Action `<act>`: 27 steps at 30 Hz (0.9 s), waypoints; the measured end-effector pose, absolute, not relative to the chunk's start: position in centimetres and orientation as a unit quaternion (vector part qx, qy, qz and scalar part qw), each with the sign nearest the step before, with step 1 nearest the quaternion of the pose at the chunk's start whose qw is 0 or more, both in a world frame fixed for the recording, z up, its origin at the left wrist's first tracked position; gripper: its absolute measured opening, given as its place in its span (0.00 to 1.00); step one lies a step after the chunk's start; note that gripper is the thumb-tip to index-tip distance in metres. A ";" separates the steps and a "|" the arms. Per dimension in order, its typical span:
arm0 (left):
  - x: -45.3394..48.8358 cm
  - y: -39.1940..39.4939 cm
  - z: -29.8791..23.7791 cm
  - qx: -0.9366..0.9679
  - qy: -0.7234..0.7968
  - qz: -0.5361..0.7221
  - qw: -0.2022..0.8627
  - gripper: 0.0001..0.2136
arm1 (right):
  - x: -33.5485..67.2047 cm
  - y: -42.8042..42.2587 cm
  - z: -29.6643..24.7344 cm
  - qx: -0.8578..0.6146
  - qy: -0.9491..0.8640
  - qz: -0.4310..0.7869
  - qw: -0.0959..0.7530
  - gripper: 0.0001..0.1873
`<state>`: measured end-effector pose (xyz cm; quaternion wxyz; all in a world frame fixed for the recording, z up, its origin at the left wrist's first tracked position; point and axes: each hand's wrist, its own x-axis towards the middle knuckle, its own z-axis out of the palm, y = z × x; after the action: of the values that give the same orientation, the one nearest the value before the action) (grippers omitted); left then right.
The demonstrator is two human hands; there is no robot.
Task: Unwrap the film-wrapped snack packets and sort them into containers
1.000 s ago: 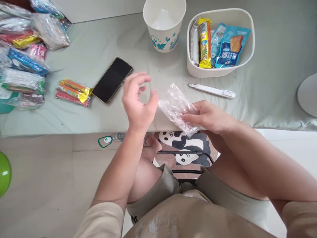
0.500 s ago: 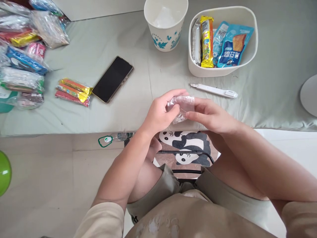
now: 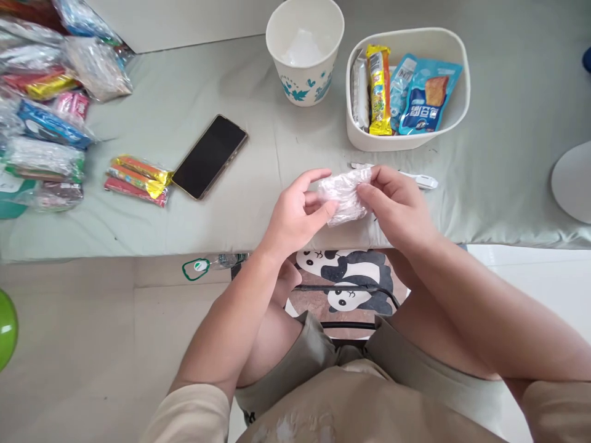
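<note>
A crinkled clear plastic bag (image 3: 347, 198) is held up between both hands over the near edge of the covered surface. My left hand (image 3: 298, 212) has its thumb against the bag's left side, its index finger raised along the top. At the right end, my right hand (image 3: 399, 203) pinches the plastic between thumb and fingers. Whether anything is inside the bag I cannot tell. Just behind the right hand lies a white utility knife (image 3: 425, 181), partly covered by the hand and bag.
Behind stand a paper cup (image 3: 305, 80) with leaf prints and a white bin (image 3: 409, 143) of packaged snacks. Left of the hands lie a phone (image 3: 210, 157), several small snack packs (image 3: 138, 179) and a snack heap (image 3: 46, 123). A white round object (image 3: 572, 181) sits at right.
My right hand has shifted its grip to pinch the bag's upper right, now covering part of the knife. The plastic looks more spread out. The view has tilted slightly.
</note>
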<state>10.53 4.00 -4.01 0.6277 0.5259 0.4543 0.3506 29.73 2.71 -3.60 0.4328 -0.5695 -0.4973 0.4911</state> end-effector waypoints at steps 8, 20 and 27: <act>10.0 3.8 -4.3 0.617 0.408 0.393 0.546 0.14 | 28.8 2.3 -2.6 -0.526 -0.500 0.511 0.460 0.15; 7.3 5.6 -3.0 0.597 0.421 0.415 0.542 0.09 | 25.1 24.1 6.6 -0.645 -0.749 0.073 0.129 0.16; 6.1 5.9 -2.4 0.596 0.439 0.419 0.526 0.06 | 22.6 27.4 4.3 -0.595 -0.801 -0.049 -0.046 0.25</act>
<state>6.07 5.91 -2.37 0.5263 0.5958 0.4387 0.4189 22.64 27.43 4.34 -0.0464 -0.5948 -0.8011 -0.0488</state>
